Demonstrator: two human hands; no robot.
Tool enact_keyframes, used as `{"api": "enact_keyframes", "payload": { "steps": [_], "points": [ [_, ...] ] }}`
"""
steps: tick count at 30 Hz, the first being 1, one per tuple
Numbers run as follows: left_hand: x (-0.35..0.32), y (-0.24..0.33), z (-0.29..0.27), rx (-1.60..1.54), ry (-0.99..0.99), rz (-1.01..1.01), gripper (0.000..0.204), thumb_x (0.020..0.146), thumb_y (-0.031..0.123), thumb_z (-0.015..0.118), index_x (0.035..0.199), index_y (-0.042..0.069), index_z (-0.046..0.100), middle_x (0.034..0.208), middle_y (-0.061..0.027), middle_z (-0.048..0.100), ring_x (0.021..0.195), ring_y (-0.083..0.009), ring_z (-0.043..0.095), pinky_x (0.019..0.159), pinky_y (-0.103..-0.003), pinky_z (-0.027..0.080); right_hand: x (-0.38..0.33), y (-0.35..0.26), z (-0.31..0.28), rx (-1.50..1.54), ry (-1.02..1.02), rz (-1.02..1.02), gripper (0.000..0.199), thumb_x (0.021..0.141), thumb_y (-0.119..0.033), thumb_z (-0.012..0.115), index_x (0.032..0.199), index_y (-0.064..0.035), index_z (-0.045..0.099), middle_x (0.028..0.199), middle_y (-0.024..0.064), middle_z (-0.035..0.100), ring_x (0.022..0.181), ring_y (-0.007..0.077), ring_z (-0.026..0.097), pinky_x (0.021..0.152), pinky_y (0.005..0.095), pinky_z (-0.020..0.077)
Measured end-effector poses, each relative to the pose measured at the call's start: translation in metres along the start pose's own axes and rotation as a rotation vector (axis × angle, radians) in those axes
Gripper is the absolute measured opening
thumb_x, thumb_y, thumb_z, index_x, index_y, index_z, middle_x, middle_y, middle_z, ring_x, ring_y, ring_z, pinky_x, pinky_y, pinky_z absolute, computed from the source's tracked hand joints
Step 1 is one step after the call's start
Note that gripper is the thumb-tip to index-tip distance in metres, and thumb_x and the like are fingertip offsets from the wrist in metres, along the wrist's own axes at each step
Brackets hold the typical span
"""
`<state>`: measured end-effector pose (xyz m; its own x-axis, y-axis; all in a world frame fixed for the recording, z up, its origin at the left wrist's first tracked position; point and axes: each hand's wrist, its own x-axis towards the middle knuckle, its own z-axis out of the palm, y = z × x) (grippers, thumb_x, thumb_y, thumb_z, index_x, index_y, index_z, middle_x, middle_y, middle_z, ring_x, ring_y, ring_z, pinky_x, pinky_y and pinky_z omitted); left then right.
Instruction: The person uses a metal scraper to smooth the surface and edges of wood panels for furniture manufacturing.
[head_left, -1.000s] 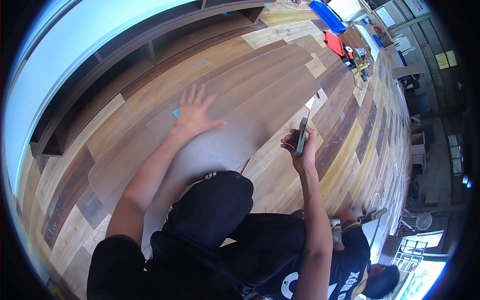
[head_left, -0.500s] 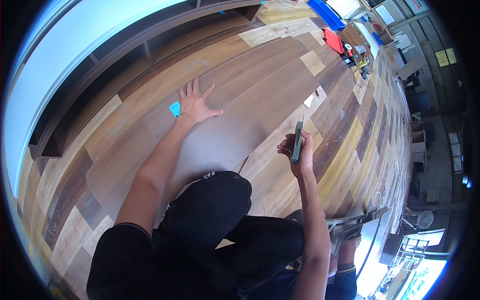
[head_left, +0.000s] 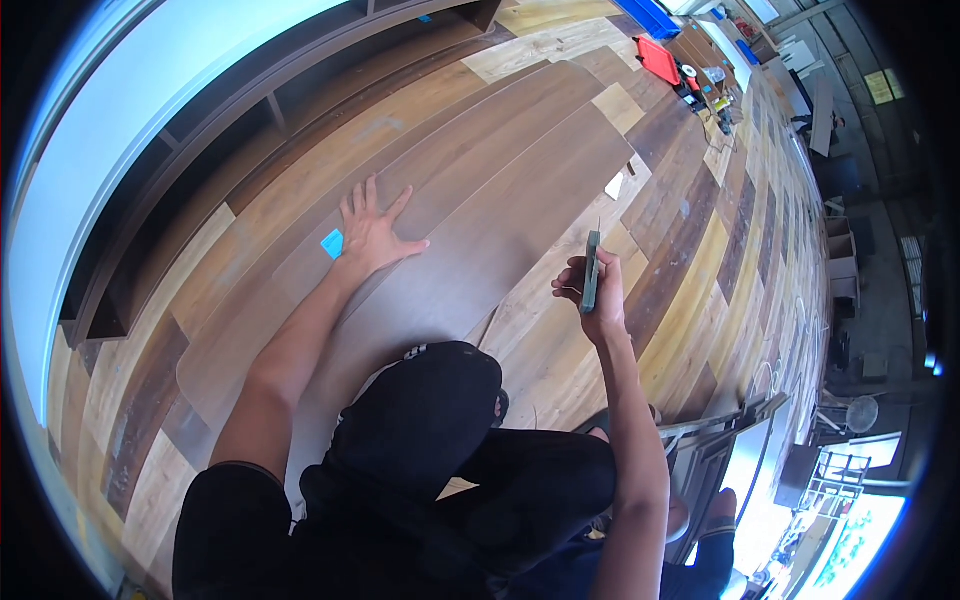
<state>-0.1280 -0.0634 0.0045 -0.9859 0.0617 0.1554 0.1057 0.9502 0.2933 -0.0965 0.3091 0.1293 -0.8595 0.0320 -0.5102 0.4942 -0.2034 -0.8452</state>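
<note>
My left hand [head_left: 372, 238] lies flat with fingers spread on a long brown wood-look panel [head_left: 530, 170]. A small blue label [head_left: 332, 243] sits beside its wrist. At least one other panel overlaps it, with rounded corners at its ends. My right hand [head_left: 606, 310] is raised to the right of the panel, fingers closed around a slim grey-green flat object [head_left: 591, 272], seen edge-on, with a thin point above its top end. I cannot make out its exact kind. My bent knee in black cloth [head_left: 415, 410] is over the panel's near edge.
A long brown cabinet frame [head_left: 275, 110] runs along the far left. At the far right are a red tray [head_left: 657, 60], a blue bin [head_left: 648, 18] and loose tools [head_left: 715, 105]. White scraps [head_left: 614, 185] lie on the plank floor. Another person's leg [head_left: 720, 515] shows at lower right.
The view has shifted slightly, so the panel and hands sit a little differently in it. My left hand stays spread on the panel; my right hand keeps hold of the slim object.
</note>
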Motion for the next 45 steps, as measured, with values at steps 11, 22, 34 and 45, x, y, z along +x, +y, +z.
{"api": "enact_keyframes", "payload": {
  "steps": [11,22,34,45],
  "points": [
    [-0.146,-0.017,-0.052,-0.029,-0.056,0.028,0.101,0.062,0.057,0.084,0.153,0.027,0.053,0.161,-0.0327,0.028,0.146,-0.0488,0.030,0.118,-0.060,0.022,-0.001,-0.001,-0.023,0.028,0.036,-0.005,0.052,0.101,-0.051,0.047,0.102,-0.0013,0.063,0.080,0.0144,0.070,0.079,0.0300,0.071,0.079,0.0411,0.0567],
    [-0.231,-0.050,-0.094,-0.008,-0.228,-0.013,0.104,0.059,0.050,0.087,0.153,0.023,0.052,0.164,-0.0314,0.022,0.150,-0.0480,0.023,0.121,-0.060,0.018,0.007,0.009,-0.026,-0.009,0.049,-0.001,0.051,0.101,-0.051,0.049,0.104,-0.0012,0.062,0.080,0.0142,0.070,0.078,0.0293,0.071,0.079,0.0411,0.0575],
    [-0.110,0.025,-0.006,-0.133,0.064,0.053,0.099,0.078,0.070,0.074,0.157,0.019,0.045,0.159,-0.0314,0.032,0.147,-0.0464,0.033,0.120,-0.063,0.022,-0.002,-0.006,-0.020,0.022,0.083,-0.081,0.051,0.099,-0.052,0.051,0.101,-0.0023,0.064,0.080,0.0125,0.070,0.080,0.0290,0.071,0.080,0.0406,0.0573],
    [0.066,0.157,0.078,-0.043,0.082,0.053,0.092,0.085,0.078,0.061,0.158,0.024,0.045,0.165,-0.0325,0.021,0.155,-0.0483,0.016,0.121,-0.071,0.004,0.025,-0.023,-0.032,0.338,0.043,-0.132,0.053,0.099,-0.051,0.048,0.100,-0.0020,0.068,0.080,0.0125,0.071,0.082,0.0301,0.071,0.083,0.0425,0.0561]
  ]
}}
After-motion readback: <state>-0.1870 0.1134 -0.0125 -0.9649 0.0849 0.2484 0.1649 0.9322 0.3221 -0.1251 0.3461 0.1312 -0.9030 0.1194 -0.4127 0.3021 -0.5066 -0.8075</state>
